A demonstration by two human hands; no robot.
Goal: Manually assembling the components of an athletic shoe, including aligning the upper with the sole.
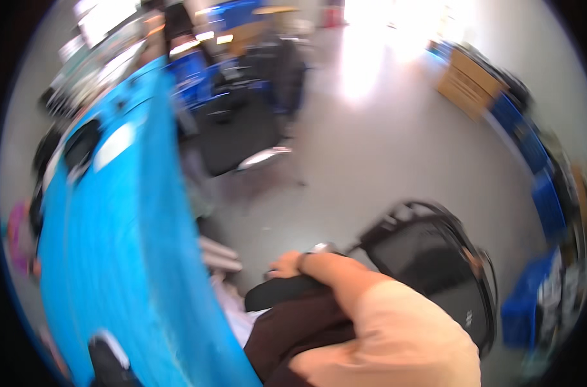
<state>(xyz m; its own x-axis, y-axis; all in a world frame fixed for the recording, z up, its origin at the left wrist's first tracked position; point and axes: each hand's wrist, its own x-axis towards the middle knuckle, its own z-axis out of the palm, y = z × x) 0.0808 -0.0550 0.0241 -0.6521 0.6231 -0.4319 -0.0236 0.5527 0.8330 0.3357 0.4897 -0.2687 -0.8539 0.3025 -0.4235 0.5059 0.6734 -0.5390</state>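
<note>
"What's held?"

"Right hand (285,264) at a black pad (274,295), right of the counter (97,238); grip unclear, left hand unseen."

"The risk?"

"A turning knee (300,326) could drag the blue cloth (174,271) askew."

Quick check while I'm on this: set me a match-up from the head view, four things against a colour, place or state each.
1. Right hand
2. Black padded shape
3. Table cover
4. Cardboard box

A. Bright blue
B. Upper right of the picture
C. Wearing a dark band at the wrist
D. Just below the hand in the picture

Pairs: 1-C, 2-D, 3-A, 4-B
</note>
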